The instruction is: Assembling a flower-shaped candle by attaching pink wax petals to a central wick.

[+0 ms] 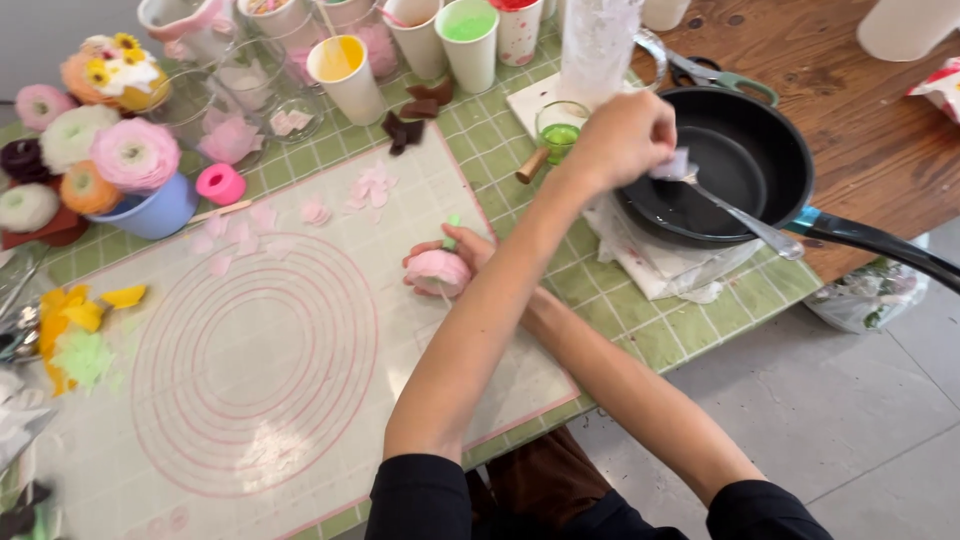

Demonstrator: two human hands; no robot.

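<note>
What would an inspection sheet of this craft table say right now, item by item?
Surface: pale baking mat with pink oval rings, on a green checked cloth.
Job's things: pink flower; pale petal held over a black pan with a spoon in it.
Clutter: loose petals, paper cups, finished flowers, scissors.
Grippers: arms crossed; left hand pinches the pale petal, right hand holds the pink flower.
Cables: nothing seen.
Surroundings: wooden table, grey tiled floor.

Green-tiled table [690, 330], pink-ringed mat [300, 400], paper cups [345, 75], black pan [770, 150]
</note>
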